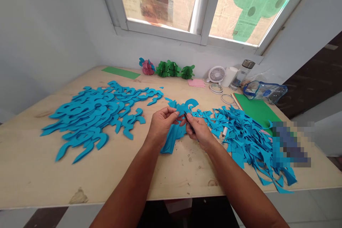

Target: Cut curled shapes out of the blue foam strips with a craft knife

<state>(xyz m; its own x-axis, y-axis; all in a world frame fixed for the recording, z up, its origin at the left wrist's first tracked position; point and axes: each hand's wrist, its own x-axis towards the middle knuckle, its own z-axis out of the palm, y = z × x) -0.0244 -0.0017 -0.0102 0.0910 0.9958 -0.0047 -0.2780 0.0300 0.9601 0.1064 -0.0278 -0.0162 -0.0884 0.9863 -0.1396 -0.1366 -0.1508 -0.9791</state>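
Blue paper (182, 108) (partly hidden) between hands (160, 123).

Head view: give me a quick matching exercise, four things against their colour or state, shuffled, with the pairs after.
Things:
1. Left hand
2. Paper scraps
3. Desk fan
4. Right hand

Colour or state:
A. White, round-faced
B. Holding a dark tool
C. Pinching blue paper
D. Blue, loosely heaped on the right

Pairs: 1-C, 2-D, 3-A, 4-B

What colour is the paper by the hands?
The paper is bright blue; the head view shows it.
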